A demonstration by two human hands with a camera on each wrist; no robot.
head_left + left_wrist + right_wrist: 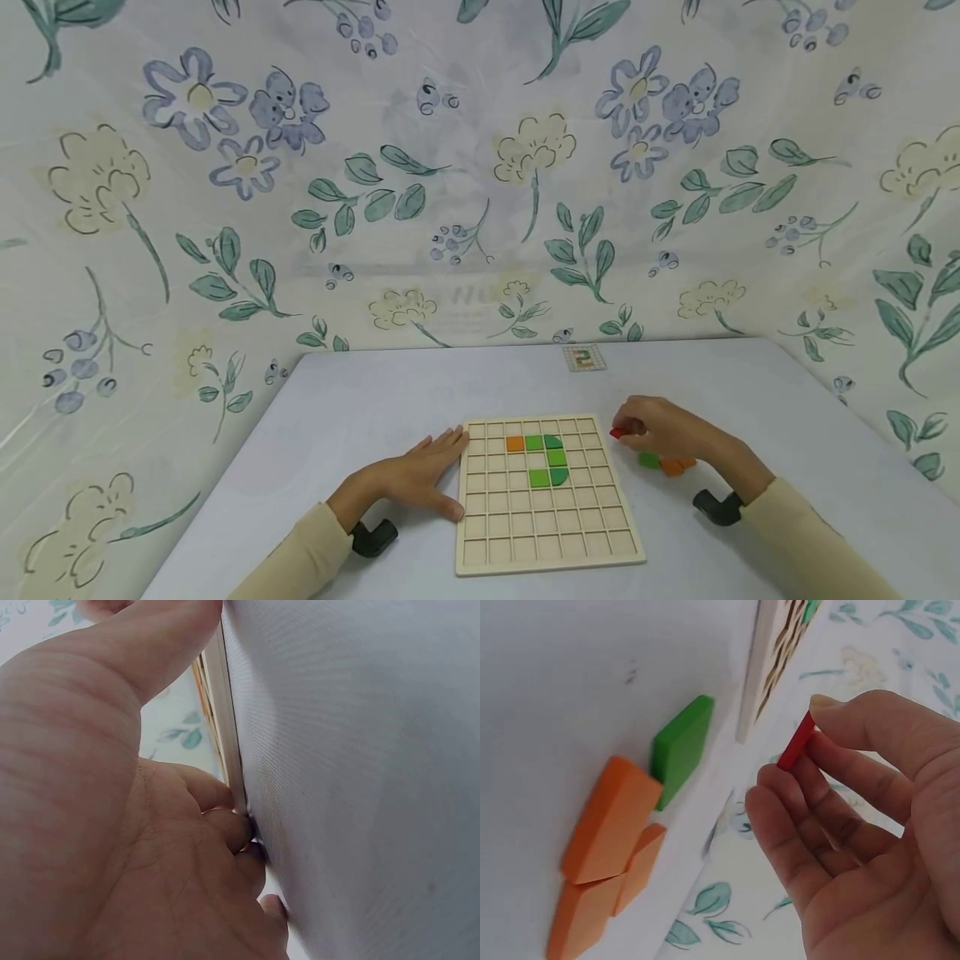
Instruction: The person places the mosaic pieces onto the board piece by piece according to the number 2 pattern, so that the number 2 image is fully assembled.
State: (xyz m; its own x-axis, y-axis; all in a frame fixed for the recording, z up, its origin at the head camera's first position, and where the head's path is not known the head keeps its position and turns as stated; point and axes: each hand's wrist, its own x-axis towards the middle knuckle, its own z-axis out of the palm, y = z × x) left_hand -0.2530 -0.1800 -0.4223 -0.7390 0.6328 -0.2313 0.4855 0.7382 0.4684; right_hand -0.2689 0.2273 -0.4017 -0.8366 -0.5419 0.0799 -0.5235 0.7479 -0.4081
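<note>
A pale wooden grid board lies on the table in the head view. On it sit an orange square tile, several light green square tiles and two dark green rounded tiles, forming a hooked shape in the upper cells. My left hand rests along the board's left edge, fingers extended and thumb touching the side. Just off the upper right edge, my right hand pinches a small red tile between thumb and fingertips. Below that hand lie a loose green tile and several orange tiles.
A small pattern card with a coloured figure lies near the back of the white table. Behind the table hangs a floral cloth. Dark wrist cameras sit on both wrists, near the tabletop.
</note>
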